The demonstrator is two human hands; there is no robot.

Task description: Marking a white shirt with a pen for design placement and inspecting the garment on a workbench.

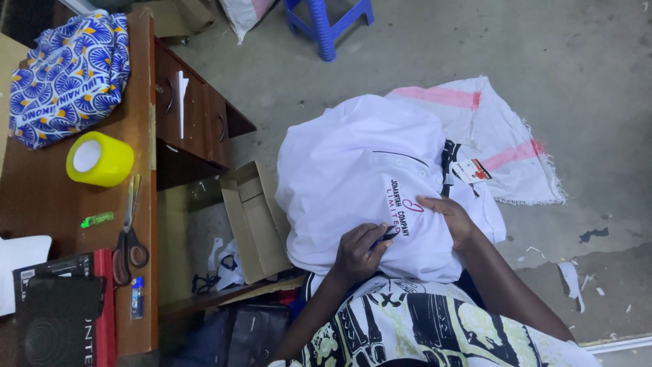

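White cloth filled the middle of the view: a white polo shirt (353, 170) was bunched over our lap, directly under both hands. Our left hand (358, 253) was closed around a small dark tool (386, 238), pinched between thumb and fingers, with its tip laid against the shirt just below the dark and red lettering (401, 204). Our right hand (449, 219) lay on the fabric just beyond that lettering, fingers spread down on the cloth and gripping nothing that we could see. The two hands were near each other but apart, with the lettering between them.

We judged the step in hand to be close work on the lettering, one hand steadying the cloth and the other guiding the tool. Any further stroke would call for taut fabric under the right hand and a fine, controlled tip; what kind of tool it was we could not tell.

Just past the right hand a red and white hang tag (472, 171) hung at the collar, and beyond it a white woven sack with pink stripes (502, 136) lay on the floor. Left of the left hand stood an open cardboard box (255, 224). Farther left, on a wooden desk (41, 204), lay scissors (128, 238) and a yellow tape roll (100, 158).
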